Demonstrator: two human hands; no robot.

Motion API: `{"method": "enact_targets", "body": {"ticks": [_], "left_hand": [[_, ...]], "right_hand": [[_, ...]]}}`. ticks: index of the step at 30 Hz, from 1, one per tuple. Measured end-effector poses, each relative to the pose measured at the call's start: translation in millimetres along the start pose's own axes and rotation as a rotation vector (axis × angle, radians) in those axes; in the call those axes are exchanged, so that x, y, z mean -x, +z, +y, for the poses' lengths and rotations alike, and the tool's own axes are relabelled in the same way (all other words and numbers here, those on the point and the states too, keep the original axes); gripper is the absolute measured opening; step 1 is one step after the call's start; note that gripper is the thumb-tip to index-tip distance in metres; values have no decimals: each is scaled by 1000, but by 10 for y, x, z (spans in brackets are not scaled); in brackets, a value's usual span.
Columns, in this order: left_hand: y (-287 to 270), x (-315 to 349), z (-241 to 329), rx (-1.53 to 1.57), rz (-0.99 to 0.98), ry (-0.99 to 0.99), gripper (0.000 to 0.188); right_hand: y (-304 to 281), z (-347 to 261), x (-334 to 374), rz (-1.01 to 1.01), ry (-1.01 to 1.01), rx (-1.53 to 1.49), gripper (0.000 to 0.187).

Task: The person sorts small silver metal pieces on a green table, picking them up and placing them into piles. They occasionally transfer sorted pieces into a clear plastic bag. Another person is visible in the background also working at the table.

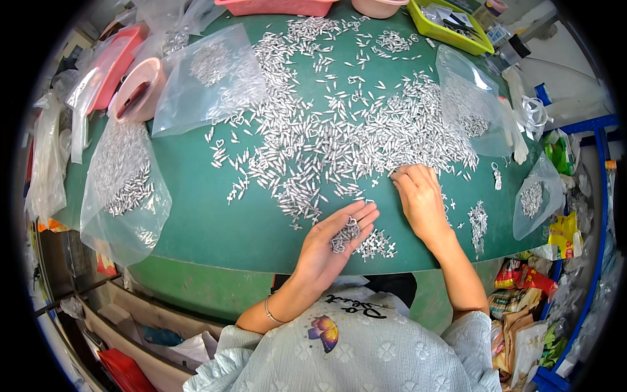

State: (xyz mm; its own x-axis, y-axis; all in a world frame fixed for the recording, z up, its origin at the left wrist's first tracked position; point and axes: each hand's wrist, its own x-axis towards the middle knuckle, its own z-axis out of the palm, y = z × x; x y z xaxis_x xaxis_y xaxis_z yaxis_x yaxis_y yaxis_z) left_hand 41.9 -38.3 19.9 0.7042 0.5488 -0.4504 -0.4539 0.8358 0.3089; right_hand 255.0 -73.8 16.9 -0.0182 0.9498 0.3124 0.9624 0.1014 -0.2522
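My left hand (326, 251) is palm up near the table's front edge, cupping a clump of small grey metal heart outlines (345, 236). My right hand (418, 196) reaches to the near edge of a wide heap of small silvery metal pieces (398, 127), its fingers bent and pressed together. Whatever is between those fingertips is too small or hidden to make out. Most pieces in the heap are slim and pointed; a few heart outlines lie among them. Beside my left hand, partly behind its fingers, is a little pile of cross-shaped metal pieces (377, 245).
Clear plastic bags of metal pieces lie left (127, 186), far left (209, 68), and right (467, 104) on the green table (215, 228). A smaller bag (537, 199) sits at the right edge. Pink tubs (140, 91) and a yellow-green basket (450, 26) stand along the rim.
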Motion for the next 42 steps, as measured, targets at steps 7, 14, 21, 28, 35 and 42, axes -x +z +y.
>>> {"method": "enact_targets", "body": {"ticks": [7,14,21,28,35,42], "left_hand": [[34,5,-7,-26,6,-7,42],[128,-85,-112,-19,39,-44,40],[31,-124,-235,34,61,-118,28],[75,-8,-211,197,6,-204,31],[-17,73,-140,369,-6,-186,34],[288,-2,-165,281,307,-131,23]], "right_hand": [[-170,7,57,99,300,-474,19],[-209,-181,214,11,583,-1415,22],[-309,128,58,161,362,-572,27],[131,-217,23,-74,148,-195,55],[-44,-277,-61,-233,8,-911,33],[-155,446,-160,82,194,-283,23]]}}
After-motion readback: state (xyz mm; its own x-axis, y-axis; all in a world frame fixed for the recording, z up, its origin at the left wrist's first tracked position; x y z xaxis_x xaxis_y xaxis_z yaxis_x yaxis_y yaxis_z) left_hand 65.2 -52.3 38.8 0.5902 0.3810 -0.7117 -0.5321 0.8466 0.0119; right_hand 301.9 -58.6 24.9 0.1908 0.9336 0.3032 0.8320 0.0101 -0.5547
